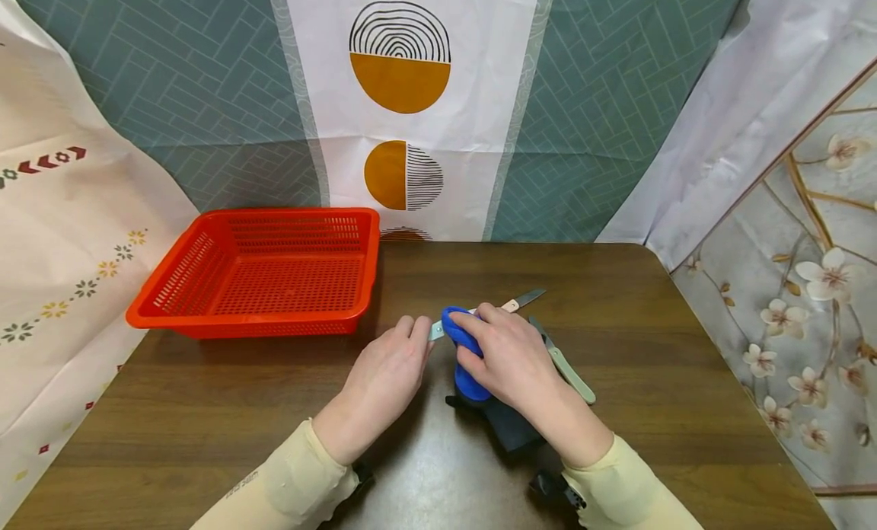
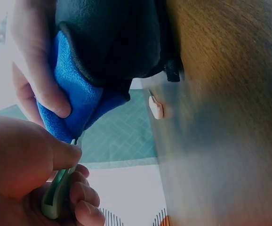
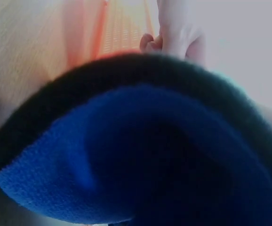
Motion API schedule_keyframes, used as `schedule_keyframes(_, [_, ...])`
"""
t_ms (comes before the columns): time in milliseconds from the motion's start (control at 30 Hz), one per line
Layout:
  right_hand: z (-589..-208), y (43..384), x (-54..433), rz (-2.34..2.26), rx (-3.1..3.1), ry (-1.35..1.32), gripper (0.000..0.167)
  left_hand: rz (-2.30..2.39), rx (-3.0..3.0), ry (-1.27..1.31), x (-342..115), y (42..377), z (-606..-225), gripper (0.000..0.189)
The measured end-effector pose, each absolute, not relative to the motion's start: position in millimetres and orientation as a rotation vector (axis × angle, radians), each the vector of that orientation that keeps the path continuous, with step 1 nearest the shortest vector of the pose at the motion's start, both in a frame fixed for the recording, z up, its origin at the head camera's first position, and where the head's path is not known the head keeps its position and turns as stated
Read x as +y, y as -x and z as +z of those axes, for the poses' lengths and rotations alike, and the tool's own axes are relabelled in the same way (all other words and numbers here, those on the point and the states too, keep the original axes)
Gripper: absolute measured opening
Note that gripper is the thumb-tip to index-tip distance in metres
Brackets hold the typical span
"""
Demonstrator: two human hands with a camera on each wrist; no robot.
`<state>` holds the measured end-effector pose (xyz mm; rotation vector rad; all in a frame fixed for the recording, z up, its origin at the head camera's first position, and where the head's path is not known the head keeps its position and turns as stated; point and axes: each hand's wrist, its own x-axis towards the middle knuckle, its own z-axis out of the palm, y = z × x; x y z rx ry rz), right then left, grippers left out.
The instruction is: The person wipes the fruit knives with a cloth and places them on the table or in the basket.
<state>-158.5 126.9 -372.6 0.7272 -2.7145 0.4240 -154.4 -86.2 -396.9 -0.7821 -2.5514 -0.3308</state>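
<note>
My left hand (image 1: 390, 370) grips a small knife (image 2: 58, 193) by its pale green handle. A pale blue-green part of this knife shows between the two hands in the head view, and the rest runs into a cloth (image 1: 473, 385). That cloth is blue and fuzzy on one face, dark with black edging on the other. My right hand (image 1: 510, 355) pinches the cloth around the knife's blade end, which is hidden in the folds. The cloth's dark part hangs below the right hand, close over the table.
Beyond the right hand lies a knife with a cream-pink handle (image 1: 510, 306). A green-handled knife (image 1: 572, 375) lies just right of that hand. At the back left of the brown wooden table (image 1: 274, 416) stands a red plastic basket (image 1: 253, 328). Patterned curtains hang around the table.
</note>
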Motion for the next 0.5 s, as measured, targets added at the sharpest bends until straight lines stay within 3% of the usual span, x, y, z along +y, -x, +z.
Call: schedule_keyframes(500, [-371.4,162.7,134.2,0.403,-2.701,-0.65,0.042,-0.343,-2.526,0.787,-88.5,154.7,-397.0,0.028])
